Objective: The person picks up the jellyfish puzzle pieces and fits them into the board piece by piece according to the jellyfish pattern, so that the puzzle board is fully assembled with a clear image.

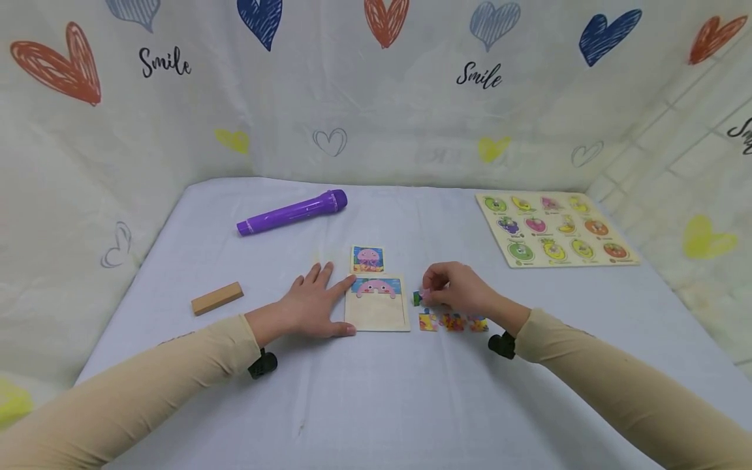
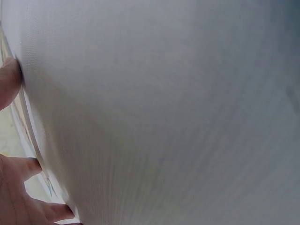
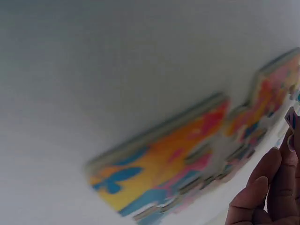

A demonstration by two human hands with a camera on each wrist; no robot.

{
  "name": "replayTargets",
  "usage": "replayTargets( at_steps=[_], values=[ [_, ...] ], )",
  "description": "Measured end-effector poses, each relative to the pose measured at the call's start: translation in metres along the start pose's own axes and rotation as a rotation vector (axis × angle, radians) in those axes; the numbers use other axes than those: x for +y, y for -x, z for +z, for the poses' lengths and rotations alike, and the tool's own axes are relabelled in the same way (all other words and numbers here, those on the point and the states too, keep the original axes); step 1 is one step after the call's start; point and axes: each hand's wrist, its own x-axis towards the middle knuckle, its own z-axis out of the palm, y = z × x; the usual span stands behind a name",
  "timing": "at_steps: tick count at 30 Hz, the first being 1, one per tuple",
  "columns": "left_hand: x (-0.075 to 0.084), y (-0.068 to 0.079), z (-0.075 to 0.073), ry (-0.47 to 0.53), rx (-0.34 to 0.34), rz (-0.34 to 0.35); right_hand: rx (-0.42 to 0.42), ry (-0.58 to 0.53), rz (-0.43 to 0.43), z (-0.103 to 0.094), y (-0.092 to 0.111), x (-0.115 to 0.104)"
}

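Holds jigsaw piece [image 3: 291,118] pinched in right hand [image 1: 461,288], at its nine o'clock, mostly hidden. Rests left hand [image 1: 311,305], spread, on jigsaw tray [image 1: 377,316] at nine-o'clock edge. Includes loose pieces [image 1: 453,322], right hand's six o'clock, partly covered.

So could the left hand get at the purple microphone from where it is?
Probably yes: nothing visible stands between the left hand and the purple microphone, and that hand grips nothing.

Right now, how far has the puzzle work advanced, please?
Done: the top strip of the puzzle board looks filled. In hand: the right hand pinches a puzzle piece. Remaining: the board's lower area is bare; loose pieces lie beside it.
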Motion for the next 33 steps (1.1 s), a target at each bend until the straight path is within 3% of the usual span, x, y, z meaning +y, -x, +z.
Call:
replayTargets(
  at_steps=[6, 16, 24, 33],
  values=[
    [0.000, 0.001, 0.000, 0.001, 0.008, -0.001, -0.001, -0.130, 0.053, 0.006, -0.008, -0.018],
    [0.000, 0.001, 0.001, 0.000, 0.007, 0.007, -0.038, -0.281, 0.213, 0.035, -0.032, -0.053],
    [0.000, 0.000, 0.001, -0.001, 0.018, 0.019, -0.047, -0.243, 0.239, 0.051, -0.043, -0.075],
    [0.000, 0.000, 0.000, 0.004, 0.008, 0.007, -0.048, -0.108, 0.244, 0.048, -0.049, -0.087]
  ],
)
